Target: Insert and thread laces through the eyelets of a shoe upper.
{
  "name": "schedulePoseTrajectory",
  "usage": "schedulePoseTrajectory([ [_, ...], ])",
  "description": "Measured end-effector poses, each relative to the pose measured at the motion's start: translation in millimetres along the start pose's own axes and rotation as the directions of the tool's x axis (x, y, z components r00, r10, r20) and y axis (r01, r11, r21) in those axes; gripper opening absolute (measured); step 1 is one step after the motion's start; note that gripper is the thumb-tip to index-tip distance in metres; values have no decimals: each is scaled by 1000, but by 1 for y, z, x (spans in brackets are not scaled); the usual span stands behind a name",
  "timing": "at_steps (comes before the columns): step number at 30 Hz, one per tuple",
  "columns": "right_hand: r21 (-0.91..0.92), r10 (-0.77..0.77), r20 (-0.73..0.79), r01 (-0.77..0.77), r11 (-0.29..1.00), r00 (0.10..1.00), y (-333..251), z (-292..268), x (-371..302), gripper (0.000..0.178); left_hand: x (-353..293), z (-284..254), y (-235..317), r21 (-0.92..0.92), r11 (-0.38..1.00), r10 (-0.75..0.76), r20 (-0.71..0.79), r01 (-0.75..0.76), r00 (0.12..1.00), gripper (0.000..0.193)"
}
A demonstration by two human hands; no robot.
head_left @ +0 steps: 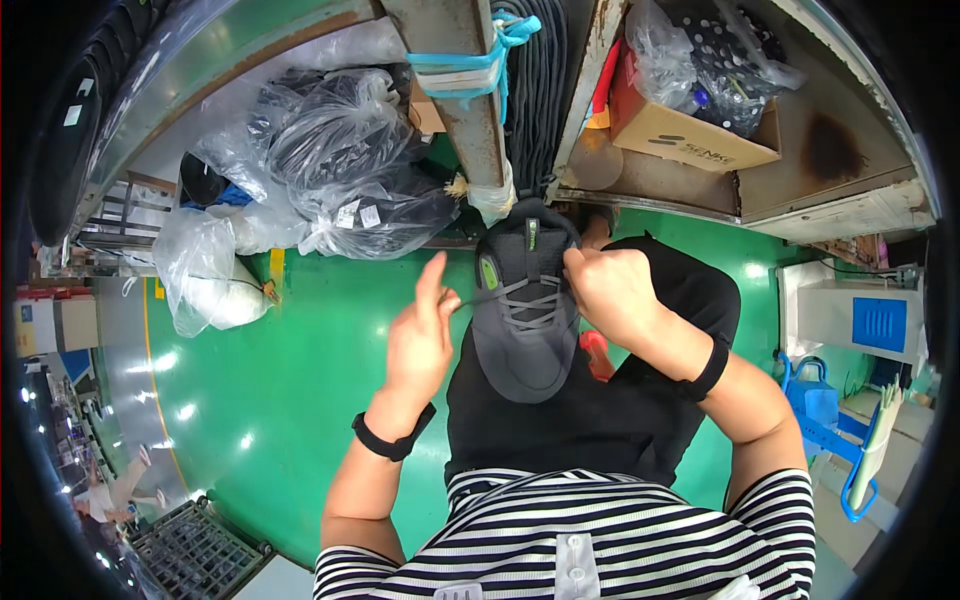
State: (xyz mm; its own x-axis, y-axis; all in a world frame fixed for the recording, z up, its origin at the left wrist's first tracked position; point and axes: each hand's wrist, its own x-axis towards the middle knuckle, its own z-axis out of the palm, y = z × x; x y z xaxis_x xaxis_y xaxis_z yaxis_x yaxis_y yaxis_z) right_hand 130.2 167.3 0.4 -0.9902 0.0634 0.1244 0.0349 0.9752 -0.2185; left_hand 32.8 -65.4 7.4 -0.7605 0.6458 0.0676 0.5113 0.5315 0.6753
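Note:
A dark grey sneaker [521, 330] rests over my lap, toe toward me, with a green patch on its tongue and another on its side. Grey shoelace [533, 306] crosses its front in several rows. To the left of the shoe, my left hand [420, 345] has its index finger raised, and a thin strand of lace runs from the eyelets to its curled fingers. My right hand [615, 295] is closed in a pinch against the right edge of the shoe, by the upper eyelets. What those fingertips hold is hidden.
Clear plastic bags of dark items [345, 150] fill the shelf ahead on the left. A rusty metal post [460, 120] stands beside a row of stacked dark pieces [535, 100]. An open cardboard box [690, 135] sits ahead right. A blue stool [815, 400] is at the right.

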Motion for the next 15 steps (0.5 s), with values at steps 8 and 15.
schedulePoseTrajectory([
  [8, 85, 32, 132, -44, 995, 991, 19, 1, -3, 12, 11, -11, 2, -151, 985, 68, -129, -88, 989, 16],
  [15, 169, 74, 163, -102, 980, 984, 13, -4, -3, 11, 13, -3, 3, -132, 990, 35, -120, -51, 992, 7],
])
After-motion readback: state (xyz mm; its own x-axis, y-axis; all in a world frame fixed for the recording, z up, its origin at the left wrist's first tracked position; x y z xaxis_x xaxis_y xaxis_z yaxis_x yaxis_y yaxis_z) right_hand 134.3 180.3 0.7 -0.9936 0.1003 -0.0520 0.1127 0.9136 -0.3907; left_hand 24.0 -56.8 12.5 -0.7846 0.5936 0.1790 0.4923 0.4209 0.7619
